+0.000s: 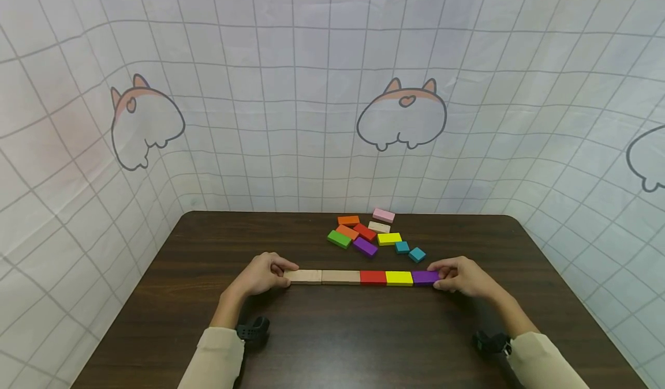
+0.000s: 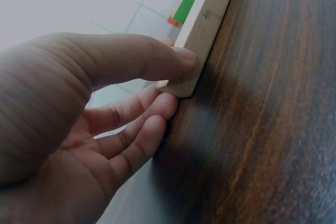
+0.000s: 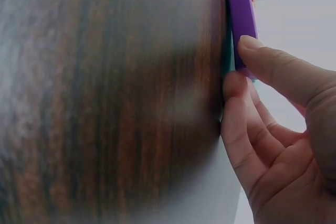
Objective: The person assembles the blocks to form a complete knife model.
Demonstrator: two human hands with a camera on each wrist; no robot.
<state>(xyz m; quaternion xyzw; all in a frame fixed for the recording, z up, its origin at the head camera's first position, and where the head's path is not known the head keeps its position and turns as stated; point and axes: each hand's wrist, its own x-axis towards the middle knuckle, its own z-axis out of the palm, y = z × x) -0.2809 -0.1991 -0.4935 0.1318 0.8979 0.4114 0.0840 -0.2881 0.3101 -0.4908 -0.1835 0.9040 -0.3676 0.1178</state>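
Observation:
Across the table runs a straight row of blocks, end to end: a pale wooden block (image 1: pixel 305 277), a second wooden block (image 1: pixel 340 277), a red block (image 1: pixel 373 277), a yellow block (image 1: pixel 399 279) and a purple block (image 1: pixel 425 278). My left hand (image 1: pixel 263 273) pinches the outer end of the first wooden block, thumb on its near side (image 2: pixel 194 51). At the other end, my right hand (image 1: pixel 464 277) pinches the purple block (image 3: pixel 242 19) between thumb and fingers. Whether the purple end touches the table is hard to tell.
Behind the row lie loose blocks on the dark table (image 1: pixel 332 331): green (image 1: pixel 340 239), purple (image 1: pixel 365 247), yellow (image 1: pixel 389 239), pink (image 1: pixel 384 215), two blue ones (image 1: pixel 417 254) and several others. A white gridded cloth (image 1: pixel 280 146) hangs behind and beside the table.

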